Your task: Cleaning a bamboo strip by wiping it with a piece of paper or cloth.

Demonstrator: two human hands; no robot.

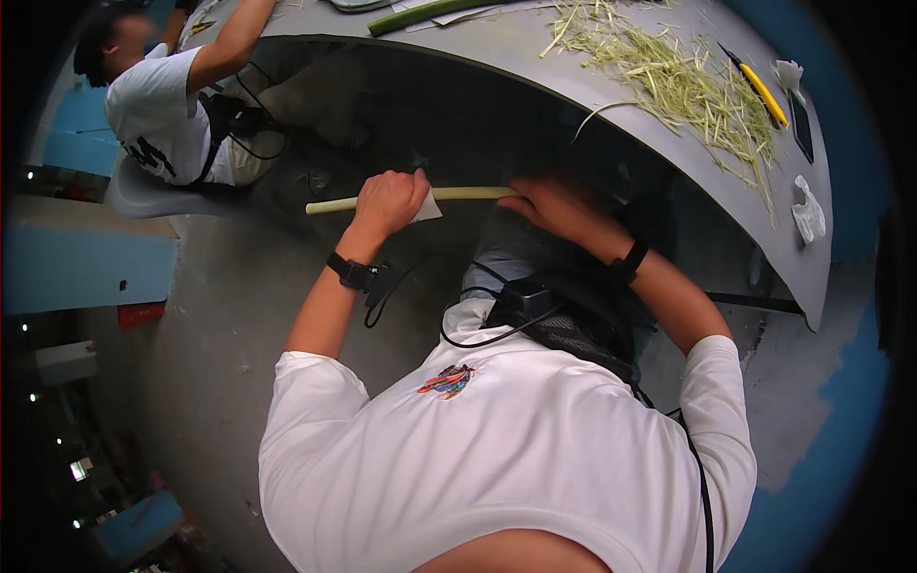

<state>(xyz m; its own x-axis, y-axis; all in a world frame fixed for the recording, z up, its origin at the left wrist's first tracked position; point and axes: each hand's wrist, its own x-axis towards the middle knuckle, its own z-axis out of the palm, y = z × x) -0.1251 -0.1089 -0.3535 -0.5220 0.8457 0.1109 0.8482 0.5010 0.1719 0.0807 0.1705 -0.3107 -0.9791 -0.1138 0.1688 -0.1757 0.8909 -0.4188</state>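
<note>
A long, pale yellow-green stalk (465,193) is held level in front of my body, above my lap. My left hand (390,201) is closed around it nearer its left end, which sticks out past my fist. From under those fingers pokes a small white paper-like piece (429,206), lying against the stalk. At the other end my right hand (559,204) grips the stalk; its fingers are partly dark and blurred. Both hands are off the table, short of its near edge.
The grey table (535,50) curves ahead, with a heap of pale green shavings (683,91), a yellow-handled cutter (764,95), a dark flat object (800,129) and crumpled tissue (808,210). A green stalk (430,15) lies farther back. A co-worker (172,105) sits at left.
</note>
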